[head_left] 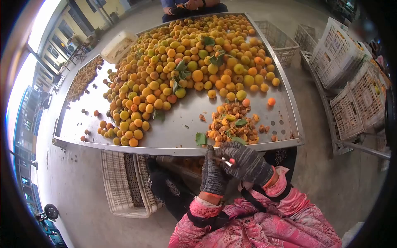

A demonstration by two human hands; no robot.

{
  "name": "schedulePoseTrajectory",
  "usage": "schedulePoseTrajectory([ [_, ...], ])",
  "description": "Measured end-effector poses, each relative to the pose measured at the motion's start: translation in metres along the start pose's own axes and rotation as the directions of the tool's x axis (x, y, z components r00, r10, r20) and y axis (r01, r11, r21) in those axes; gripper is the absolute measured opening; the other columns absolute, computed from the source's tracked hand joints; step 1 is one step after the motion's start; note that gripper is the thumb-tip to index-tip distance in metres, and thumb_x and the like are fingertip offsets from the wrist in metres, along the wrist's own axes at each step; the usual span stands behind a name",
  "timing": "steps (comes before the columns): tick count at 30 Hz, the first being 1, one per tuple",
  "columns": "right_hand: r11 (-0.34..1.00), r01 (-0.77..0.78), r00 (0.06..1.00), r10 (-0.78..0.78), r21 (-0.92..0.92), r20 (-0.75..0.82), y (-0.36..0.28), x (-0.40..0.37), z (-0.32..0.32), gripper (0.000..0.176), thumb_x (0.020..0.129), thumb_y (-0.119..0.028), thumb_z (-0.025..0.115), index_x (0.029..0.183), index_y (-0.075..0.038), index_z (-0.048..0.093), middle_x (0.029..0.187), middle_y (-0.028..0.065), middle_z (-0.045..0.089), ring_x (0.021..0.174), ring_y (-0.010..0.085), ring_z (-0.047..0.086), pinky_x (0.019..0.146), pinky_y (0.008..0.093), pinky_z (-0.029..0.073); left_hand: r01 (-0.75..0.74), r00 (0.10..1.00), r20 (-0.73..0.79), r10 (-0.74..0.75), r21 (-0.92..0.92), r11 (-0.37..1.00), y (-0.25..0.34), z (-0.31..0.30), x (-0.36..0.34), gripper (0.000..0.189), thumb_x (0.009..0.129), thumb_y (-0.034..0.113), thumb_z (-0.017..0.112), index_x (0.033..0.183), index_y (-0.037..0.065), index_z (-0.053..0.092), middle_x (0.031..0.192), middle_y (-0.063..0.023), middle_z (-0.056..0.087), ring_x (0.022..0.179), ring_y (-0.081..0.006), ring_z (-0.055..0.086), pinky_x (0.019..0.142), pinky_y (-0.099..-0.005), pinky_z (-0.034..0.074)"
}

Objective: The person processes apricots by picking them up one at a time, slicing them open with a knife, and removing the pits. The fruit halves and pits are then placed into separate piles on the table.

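Observation:
Both hands wear dark grey knit gloves and meet at the near edge of the metal table [178, 138]. My right hand [250, 164] is closed around a small tool with a red and white end [230, 161]; its kind is not clear. Right beside it, my left hand [214, 177] is closed with the thumb up, and whatever lies in its fingers is hidden. Just beyond them is a heap of split apricot halves and brown pits [231, 128], with green leaves on it. A large pile of whole apricots [165, 70] covers much of the tabletop.
Pits [84, 78] lie spread at the table's left, near a whitish plastic container [119, 46]. Crates [124, 182] stand below the near edge. More crates [337, 53] are stacked on a rack at right. Across the table sits another person [192, 6].

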State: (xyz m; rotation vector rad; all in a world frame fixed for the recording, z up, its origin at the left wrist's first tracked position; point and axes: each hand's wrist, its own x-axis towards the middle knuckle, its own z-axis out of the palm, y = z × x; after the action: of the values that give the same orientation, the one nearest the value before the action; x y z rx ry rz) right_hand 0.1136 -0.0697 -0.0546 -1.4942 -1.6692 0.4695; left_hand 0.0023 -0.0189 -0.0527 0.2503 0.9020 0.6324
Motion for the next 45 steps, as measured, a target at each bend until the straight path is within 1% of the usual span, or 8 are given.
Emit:
schedulePoseTrajectory([
  [9,0.988,-0.072,0.991,0.055,0.134,0.121,-0.003,-0.002,0.024,0.036,0.068,-0.014,0.067,0.101,-0.006,0.057,0.091,0.0133,0.055,0.088,0.0318,0.054,0.078,0.038,0.044,0.043,0.998,0.052,-0.037,-0.105,0.994,-0.009,-0.056,0.028,0.045,0.087,0.044,0.049,0.101,0.001,0.057,0.09,-0.0128,0.063,0.08,-0.0263,0.062,0.07,-0.0373,0.053],
  [17,0.97,-0.191,0.917,0.231,0.15,-0.325,0.027,0.028,0.001,0.033,0.074,-0.017,0.067,0.1,-0.001,0.055,0.088,0.0148,0.057,0.075,0.0309,0.057,0.069,0.0363,0.047,-0.174,0.947,-0.168,0.275,0.451,0.875,-0.001,-0.132,0.053,0.051,0.091,0.045,0.042,0.113,0.0,0.053,0.1,-0.0107,0.059,0.086,-0.02,0.061,0.071,-0.0305,0.051],
  [20,0.948,-0.31,0.869,0.314,0.073,-0.382,0.048,0.031,-0.01,0.038,0.076,-0.02,0.067,0.105,0.001,0.054,0.092,0.0165,0.058,0.079,0.0305,0.058,0.072,0.036,0.048,-0.199,0.961,0.023,0.276,0.749,0.632,0.011,-0.145,0.058,0.048,0.093,0.04,0.041,0.114,-0.001,0.053,0.104,-0.0116,0.058,0.086,-0.0181,0.06,0.074,-0.0272,0.049],
  [22,0.937,-0.348,0.843,0.299,-0.028,-0.446,0.074,0.021,-0.004,0.038,0.077,-0.021,0.066,0.105,0.001,0.054,0.091,0.017,0.057,0.079,0.0295,0.058,0.071,0.0359,0.048,-0.519,0.756,0.607,0.245,0.784,-0.342,0.031,-0.14,0.05,0.04,0.094,0.032,0.043,0.11,-0.002,0.056,0.102,-0.0102,0.06,0.084,-0.0137,0.058,0.074,-0.0244,0.047],
  [26,0.777,-0.576,0.706,0.629,0.254,-0.324,0.069,0.016,-0.02,0.037,0.08,-0.022,0.062,0.107,0.001,0.053,0.088,0.0186,0.059,0.081,0.0278,0.059,0.072,0.0371,0.048,-0.247,0.964,0.267,-0.016,0.912,0.329,0.076,-0.045,0.029,0.032,0.091,0.026,0.051,0.106,-0.001,0.059,0.086,-0.0062,0.063,0.074,-0.0117,0.059,0.063,-0.0248,0.048],
  [29,0.61,-0.621,0.625,0.764,0.493,-0.158,0.07,0.013,-0.023,0.035,0.082,-0.019,0.059,0.108,0.003,0.053,0.084,0.0154,0.061,0.076,0.0229,0.061,0.068,0.0351,0.049,-0.329,0.942,0.327,0.073,0.864,0.381,0.092,0.009,0.055,0.033,0.09,0.029,0.052,0.106,0.0,0.058,0.084,-0.0051,0.062,0.07,-0.0087,0.057,0.057,-0.0233,0.047],
  [37,0.915,-0.358,0.812,0.403,0.186,-0.423,0.094,-0.001,-0.01,0.034,0.08,-0.016,0.06,0.108,0.001,0.053,0.075,0.0138,0.06,0.064,0.0189,0.062,0.057,0.0316,0.049,-0.605,0.751,0.576,0.321,0.796,-0.012,0.091,0.092,0.212,0.045,0.088,0.038,0.052,0.116,0.003,0.053,0.098,-0.0129,0.061,0.08,-0.0203,0.062,0.062,-0.0287,0.049],
  [45,0.538,-0.391,0.742,0.664,0.747,-0.09,0.083,-0.002,-0.023,0.025,0.083,-0.011,0.056,0.105,0.0,0.055,0.068,0.0083,0.055,0.058,0.0123,0.059,0.052,0.0282,0.047,-0.315,0.683,0.531,0.501,0.834,-0.453,0.066,0.126,0.242,0.057,0.077,0.043,0.063,0.117,0.004,0.05,0.103,-0.0169,0.056,0.091,-0.0321,0.058,0.079,-0.0383,0.046],
])
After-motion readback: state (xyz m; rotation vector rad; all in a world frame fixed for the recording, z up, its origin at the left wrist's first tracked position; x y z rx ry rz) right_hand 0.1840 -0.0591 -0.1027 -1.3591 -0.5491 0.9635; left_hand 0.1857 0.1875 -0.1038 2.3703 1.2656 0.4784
